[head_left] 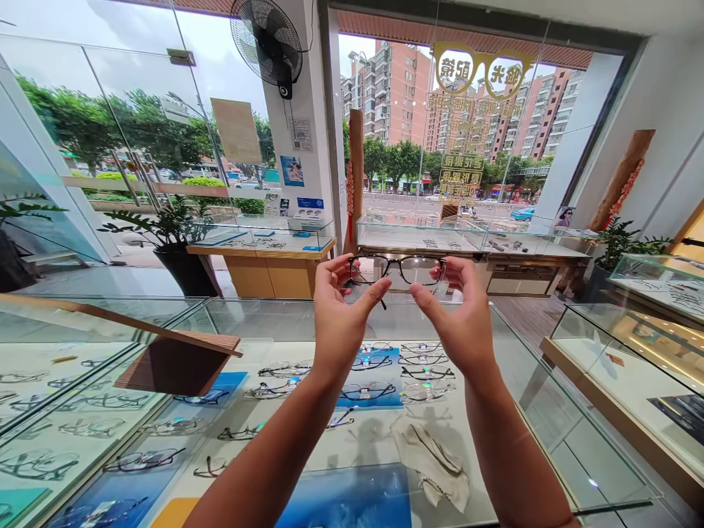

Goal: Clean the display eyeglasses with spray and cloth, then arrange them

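In the head view, the glasses point(394, 264) are held up in the air by 2 hands, seen just above the far edge of the counter point(572, 425). The left end is pinched by the left hand point(344, 312) and the right end by the right hand point(460, 312), with the thumbs pointed inward below the lenses; exact fingertip contact cannot be told. Very little weight is to be expected; the thin dark rims are probably stiff but easily bent, the lenses slick and easily smudged. They are best gripped at the 2 outer corners, with the lenses left untouched. A crumpled cloth point(432, 462), likely soft and limp, is laid towards the counter's near right corner.
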Demonstrator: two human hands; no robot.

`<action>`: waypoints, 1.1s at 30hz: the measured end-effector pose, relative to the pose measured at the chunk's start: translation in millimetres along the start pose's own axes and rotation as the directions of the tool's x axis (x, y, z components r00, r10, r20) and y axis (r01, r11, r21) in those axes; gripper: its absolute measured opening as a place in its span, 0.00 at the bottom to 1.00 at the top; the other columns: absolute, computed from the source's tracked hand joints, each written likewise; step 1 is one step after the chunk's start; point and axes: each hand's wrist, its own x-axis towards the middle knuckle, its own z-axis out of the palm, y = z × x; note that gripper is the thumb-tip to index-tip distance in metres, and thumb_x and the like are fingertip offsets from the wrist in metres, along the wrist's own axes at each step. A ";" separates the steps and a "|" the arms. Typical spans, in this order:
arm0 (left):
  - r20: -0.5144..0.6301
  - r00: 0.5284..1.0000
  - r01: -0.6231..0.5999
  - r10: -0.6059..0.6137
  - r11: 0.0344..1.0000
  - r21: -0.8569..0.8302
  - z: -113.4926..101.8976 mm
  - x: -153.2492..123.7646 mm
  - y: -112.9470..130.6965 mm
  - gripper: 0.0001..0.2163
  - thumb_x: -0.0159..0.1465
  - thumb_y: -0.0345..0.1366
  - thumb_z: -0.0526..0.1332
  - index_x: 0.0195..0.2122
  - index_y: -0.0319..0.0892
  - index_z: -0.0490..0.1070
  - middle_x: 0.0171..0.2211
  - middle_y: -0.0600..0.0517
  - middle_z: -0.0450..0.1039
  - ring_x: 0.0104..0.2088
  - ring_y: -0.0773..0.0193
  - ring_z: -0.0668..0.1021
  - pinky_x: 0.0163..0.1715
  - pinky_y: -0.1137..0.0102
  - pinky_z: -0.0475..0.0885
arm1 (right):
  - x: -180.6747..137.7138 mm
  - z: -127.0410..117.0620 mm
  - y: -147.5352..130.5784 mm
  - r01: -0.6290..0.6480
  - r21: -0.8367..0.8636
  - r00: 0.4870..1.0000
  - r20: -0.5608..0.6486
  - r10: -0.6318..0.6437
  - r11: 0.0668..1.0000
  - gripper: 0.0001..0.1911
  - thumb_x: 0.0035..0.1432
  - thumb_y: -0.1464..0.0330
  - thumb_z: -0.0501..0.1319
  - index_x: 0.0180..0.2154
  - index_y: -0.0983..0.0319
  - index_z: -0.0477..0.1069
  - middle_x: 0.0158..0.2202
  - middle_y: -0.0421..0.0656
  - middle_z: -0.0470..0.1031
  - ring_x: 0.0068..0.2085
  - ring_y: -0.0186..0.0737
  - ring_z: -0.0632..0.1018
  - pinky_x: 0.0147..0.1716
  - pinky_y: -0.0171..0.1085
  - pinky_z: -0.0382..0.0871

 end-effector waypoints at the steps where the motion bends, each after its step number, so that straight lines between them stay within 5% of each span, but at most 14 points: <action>1: -0.006 1.000 0.008 -0.008 1.000 0.008 -0.1 0.2 -0.8 0.30 0.53 0.40 0.80 0.55 0.47 0.71 0.53 0.46 0.75 0.53 0.57 0.78 0.51 0.63 0.73 | 0.0 0.2 0.1 0.002 -0.004 1.000 -0.001 -0.002 1.000 0.28 0.55 0.50 0.72 0.51 0.57 0.71 0.48 0.47 0.81 0.50 0.50 0.80 0.53 0.54 0.73; 16: -0.012 0.999 -0.042 0.042 0.999 -0.005 1.4 -1.8 2.2 0.31 0.53 0.40 0.80 0.55 0.48 0.70 0.53 0.46 0.74 0.54 0.54 0.78 0.55 0.59 0.75 | -1.3 -1.2 -1.2 0.008 -0.019 1.000 0.008 -0.008 1.000 0.28 0.57 0.52 0.71 0.53 0.56 0.70 0.50 0.47 0.80 0.52 0.50 0.79 0.54 0.55 0.73; 25: -0.104 0.935 -0.317 0.338 0.932 0.174 5.4 -5.6 11.5 0.31 0.54 0.38 0.80 0.57 0.49 0.70 0.58 0.48 0.70 0.61 0.53 0.73 0.65 0.57 0.66 | -1.5 4.5 1.5 0.034 -0.008 0.999 -0.011 -0.034 0.999 0.29 0.58 0.55 0.71 0.58 0.55 0.69 0.58 0.49 0.76 0.57 0.52 0.78 0.55 0.55 0.74; 33: -0.100 0.924 -0.339 0.369 0.912 0.231 5.6 -7.8 12.6 0.32 0.54 0.38 0.80 0.57 0.49 0.70 0.60 0.48 0.70 0.62 0.52 0.72 0.65 0.56 0.66 | -0.5 5.0 2.4 0.017 0.040 1.000 0.015 -0.017 0.999 0.30 0.57 0.55 0.72 0.59 0.55 0.70 0.59 0.50 0.78 0.58 0.52 0.79 0.57 0.56 0.74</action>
